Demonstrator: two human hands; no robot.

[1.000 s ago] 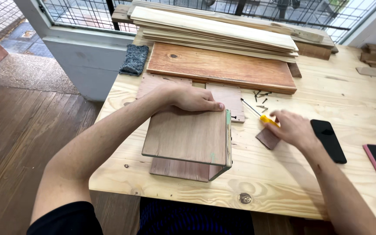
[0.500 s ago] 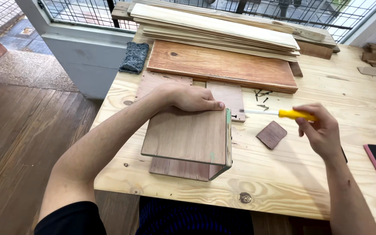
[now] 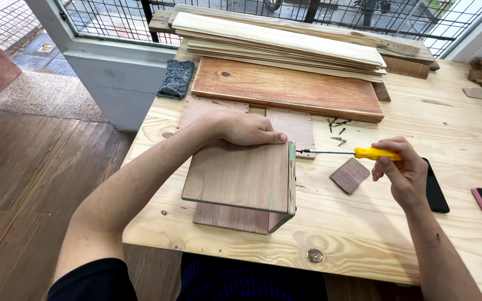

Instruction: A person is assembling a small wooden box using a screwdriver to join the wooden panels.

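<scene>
Pale pine table (image 3: 464, 122) by a wire-grilled window (image 3: 118, 17), dark plank floor (image 3: 34, 184).

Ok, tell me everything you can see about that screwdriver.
The screwdriver has a yellow, plastic-looking handle and a thin metal shaft with a dark tip. It lies almost level above the table, pointing at the green-edged side of the wooden box; whether the tip touches it is unclear. The right hand grips the handle in its fingertips. The left hand rests on the box's top.
</scene>
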